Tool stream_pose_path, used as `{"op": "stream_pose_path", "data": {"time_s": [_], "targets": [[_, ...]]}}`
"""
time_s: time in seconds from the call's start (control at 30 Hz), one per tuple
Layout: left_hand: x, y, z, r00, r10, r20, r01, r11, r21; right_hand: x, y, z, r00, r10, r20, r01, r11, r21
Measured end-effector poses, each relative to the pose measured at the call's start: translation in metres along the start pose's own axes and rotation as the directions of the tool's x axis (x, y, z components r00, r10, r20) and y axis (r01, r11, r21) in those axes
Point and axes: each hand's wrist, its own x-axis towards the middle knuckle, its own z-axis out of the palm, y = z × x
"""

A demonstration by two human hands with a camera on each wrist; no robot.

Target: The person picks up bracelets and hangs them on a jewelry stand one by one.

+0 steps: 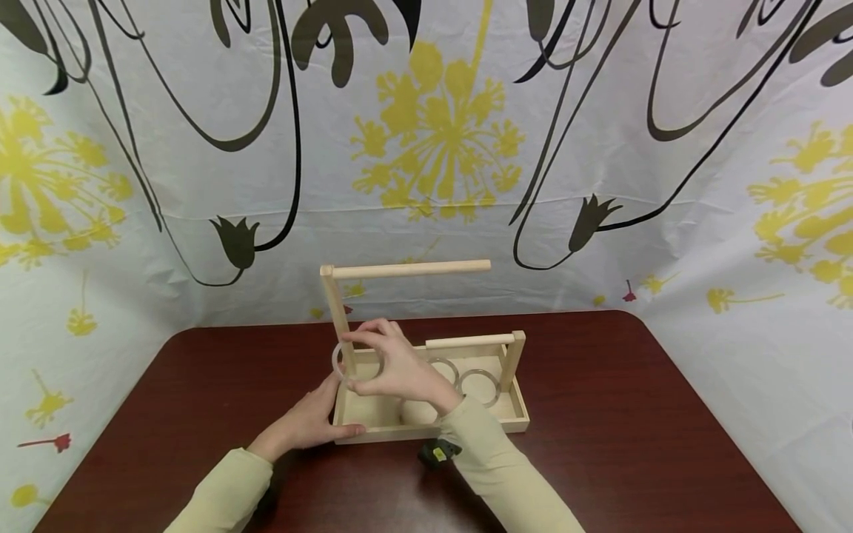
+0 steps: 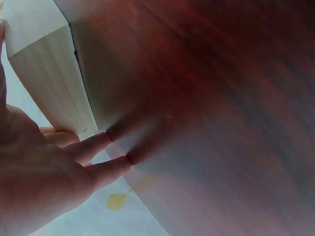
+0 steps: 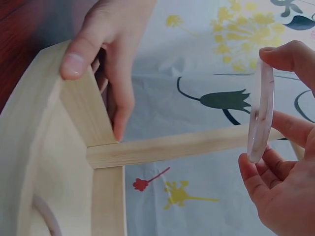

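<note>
A pale wooden bangle stand (image 1: 489,427) has a shallow tray, a tall left post (image 1: 335,303) with a long rod (image 1: 413,269), and a shorter right post with a low rod (image 1: 469,341). Beside the tall post, my right hand (image 1: 403,370) pinches a translucent pinkish bangle (image 3: 261,110) on edge between thumb and fingers. My left hand (image 1: 303,422) grips the tray's left end, thumb on the rim and fingers along the outer side. One bangle (image 1: 480,372) lies at the tray's right side, another (image 1: 446,361) next to it. My right forearm partly hides the tray's middle.
The stand rests on a dark red wooden table (image 1: 600,414). Behind and at the sides hangs a white cloth (image 1: 453,244) with yellow and grey flowers. A black device (image 1: 437,451) sits at my right wrist, in front of the tray.
</note>
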Motion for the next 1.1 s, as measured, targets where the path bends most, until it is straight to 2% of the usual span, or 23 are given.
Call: {"op": "stream_pose_path", "data": {"time_s": [0.23,0.47,0.67,1.1], "targets": [[0.001,-0.002,0.003,0.998,0.045,-0.048,-0.045,0.999,-0.003,-0.001,-0.002,-0.011,0.995,-0.060,-0.078,0.060,0.998,0.007],[0.002,-0.002,0.003,1.000,-0.007,-0.016,0.006,1.000,-0.011,-0.004,-0.006,-0.024,0.990,-0.043,-0.138,0.053,0.996,0.067],[0.001,-0.002,0.004,1.000,-0.027,-0.013,0.027,1.000,0.008,-0.006,-0.007,-0.035,0.981,-0.061,-0.183,0.073,0.995,0.061],[0.003,-0.002,0.003,0.999,-0.018,-0.027,0.019,1.000,0.013,-0.010,-0.004,-0.067,0.947,-0.148,-0.287,0.170,0.984,0.052]]}}
